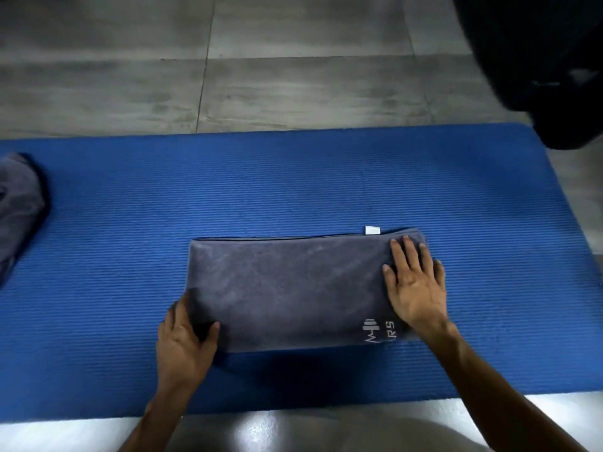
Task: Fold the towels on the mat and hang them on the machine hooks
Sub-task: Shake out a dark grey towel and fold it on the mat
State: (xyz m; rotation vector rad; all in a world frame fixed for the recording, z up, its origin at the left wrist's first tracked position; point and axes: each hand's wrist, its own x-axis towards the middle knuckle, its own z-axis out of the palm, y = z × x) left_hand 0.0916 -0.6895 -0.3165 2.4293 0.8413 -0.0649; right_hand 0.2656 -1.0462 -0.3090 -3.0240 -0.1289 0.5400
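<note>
A grey towel [287, 288] lies folded into a long rectangle in the middle of the blue ribbed mat [293, 184]. It carries a white logo near its front right corner and a small white tag at its far edge. My left hand [186, 340] pinches the towel's front left corner, thumb on top. Spread flat, my right hand [414, 285] presses on the towel's right end. A second grey towel [18, 203] lies bunched at the mat's left edge.
Grey tiled floor [228, 76] runs beyond the mat. A large black object [538, 60] fills the upper right corner and overlaps the mat's far right corner. A glossy pale floor strip lies along the mat's near edge.
</note>
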